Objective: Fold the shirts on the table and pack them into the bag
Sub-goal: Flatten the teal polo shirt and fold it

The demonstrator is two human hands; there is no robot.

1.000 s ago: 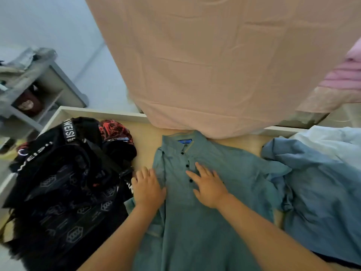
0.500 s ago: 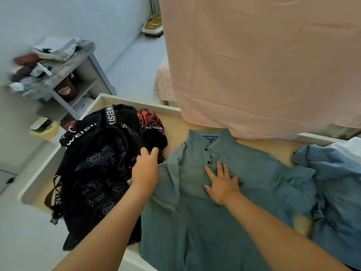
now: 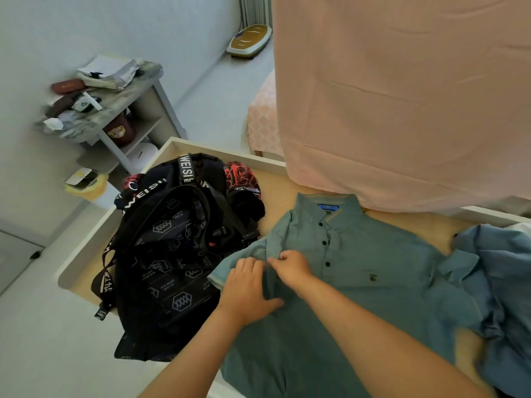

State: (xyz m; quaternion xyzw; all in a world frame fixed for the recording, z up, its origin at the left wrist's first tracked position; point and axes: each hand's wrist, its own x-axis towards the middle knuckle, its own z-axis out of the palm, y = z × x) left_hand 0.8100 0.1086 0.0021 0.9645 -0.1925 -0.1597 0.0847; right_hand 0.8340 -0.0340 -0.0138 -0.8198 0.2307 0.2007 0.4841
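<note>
A teal polo shirt (image 3: 373, 271) lies front-up on the wooden table (image 3: 425, 225), collar toward the far edge. Both hands meet at its left sleeve. My left hand (image 3: 247, 288) lies on the folded sleeve cloth with fingers curled into it. My right hand (image 3: 290, 268) pinches the same fold near the shoulder. A black backpack (image 3: 172, 254) with white lettering stands at the left end of the table, touching the sleeve. A blue shirt (image 3: 500, 282) lies crumpled to the right.
A pink cloth (image 3: 402, 96) hangs down over the table's far edge. A red and black garment (image 3: 241, 176) sits behind the backpack. A cluttered grey shelf (image 3: 115, 110) stands on the floor at left.
My right hand moved left from the shirt's button placket to the left sleeve. My left hand came back from the backpack's edge onto the sleeve. The view swung left.
</note>
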